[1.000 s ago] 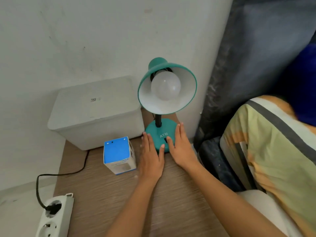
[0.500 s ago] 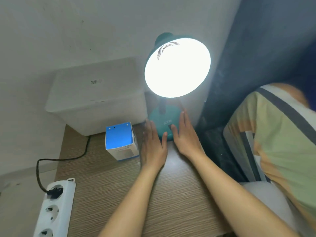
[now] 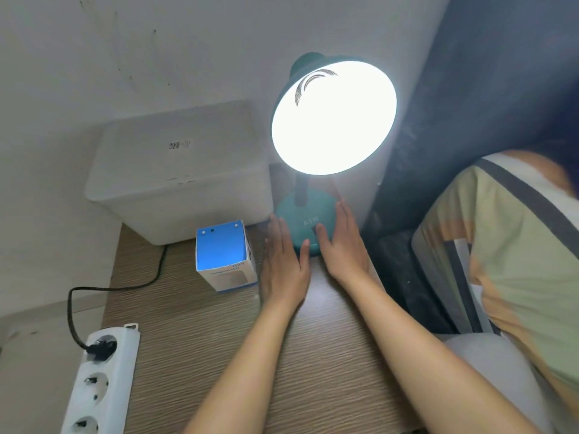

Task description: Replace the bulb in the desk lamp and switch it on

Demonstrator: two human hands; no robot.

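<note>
A teal desk lamp stands on the wooden table against the wall. Its shade (image 3: pixel 333 115) faces me and glows bright white, so the bulb inside is lost in the glare. The round teal base (image 3: pixel 302 219) carries a small dark switch near its front. My left hand (image 3: pixel 283 269) lies flat on the table against the base's left side, thumb touching the base's front edge. My right hand (image 3: pixel 343 245) lies flat against the right side, its thumb resting by the switch. Neither hand holds anything.
A blue-and-white carton (image 3: pixel 224 256) stands left of my left hand. Behind it sits a white plastic box (image 3: pixel 181 170). A white power strip (image 3: pixel 100 380) with a black plug and cable lies at the lower left. A dark headboard and striped bedding (image 3: pixel 507 245) fill the right.
The lamp went from unlit to lit between the earliest frame and half a second ago. My hands stay flat beside the base; the view has tilted slightly.
</note>
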